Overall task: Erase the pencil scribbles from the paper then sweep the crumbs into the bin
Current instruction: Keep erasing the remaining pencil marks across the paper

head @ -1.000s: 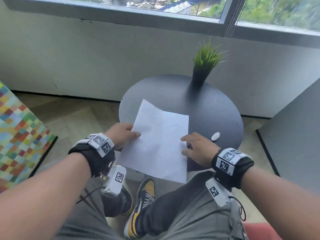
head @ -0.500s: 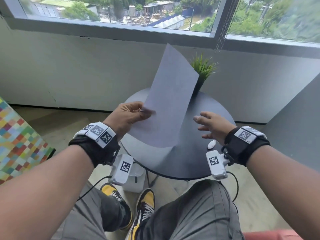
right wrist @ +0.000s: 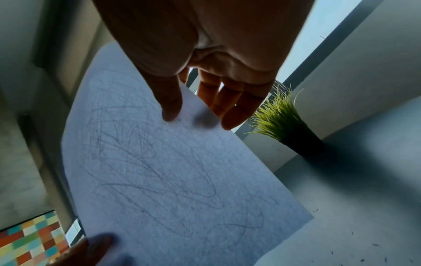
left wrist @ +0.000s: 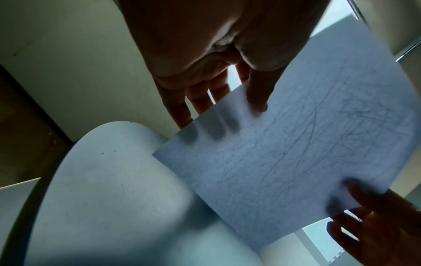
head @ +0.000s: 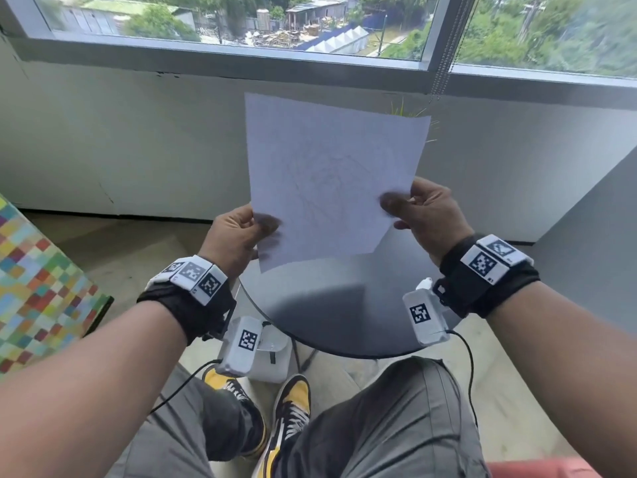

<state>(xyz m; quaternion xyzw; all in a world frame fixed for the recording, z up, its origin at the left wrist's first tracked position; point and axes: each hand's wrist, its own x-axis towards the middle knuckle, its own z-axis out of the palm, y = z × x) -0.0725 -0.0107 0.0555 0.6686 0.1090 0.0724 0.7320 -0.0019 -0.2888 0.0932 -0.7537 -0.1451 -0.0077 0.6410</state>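
Aloft, scribbled paper (head: 332,177), both hands pinching

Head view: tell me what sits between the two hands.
Only the paper spans the stretch between the left hand and the right hand; each pinches a lower edge, holding it above the round table, as the head view shows.

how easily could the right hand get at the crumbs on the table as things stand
Probably not yet: the right hand and the left hand both pinch the paper held up above the table. The crumbs lie uncovered nearby.
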